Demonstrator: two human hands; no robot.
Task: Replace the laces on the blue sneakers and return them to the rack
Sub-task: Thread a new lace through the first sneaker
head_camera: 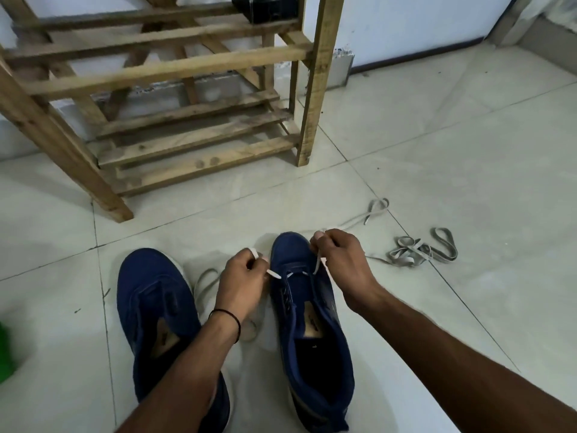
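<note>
Both forearms reach forward and down from the near edge, the left one wearing a thin black wristband [225,320]. The left hand [242,282] is curled, back upward. Its thumb and fingers pinch one end of the white lace [317,264], whose stiff tip pokes out toward the front eyelets. The right hand [340,260] is bent down at the wrist, fingertips closed on the other strand, drawing it up and slightly taut from the eyelet. So both hands are clamped on the same flat lace, a little apart, on either side of the shoe's vamp.

That shoe, the right-hand blue sneaker [312,332], stands upright on the tiled floor [437,151] with its toe pointing away. It is dark blue fabric with a tan tongue label and a dark opening. Only its front eyelets carry lace. Just beside it stands the left-hand blue sneaker [156,307], of the same cloth with a pale sole edge. It is unlaced, and its heel is hidden by the left forearm. A pale loop of lace [204,284] lies on the floor between the two shoes, partly hidden under the left wrist.

Past the right hand, the lace trails off across the glossy, scuffed tiles and ends in a small loop. Near it, to the right, lies a tangled heap of flat greyish lace [418,251]. A blurred green shape [6,351] shows at the left edge.

Farther back, against the white wall, stands the wooden rack [187,89], made of rough, knotty slats on square posts. Something black [268,9] sits on an upper shelf.
</note>
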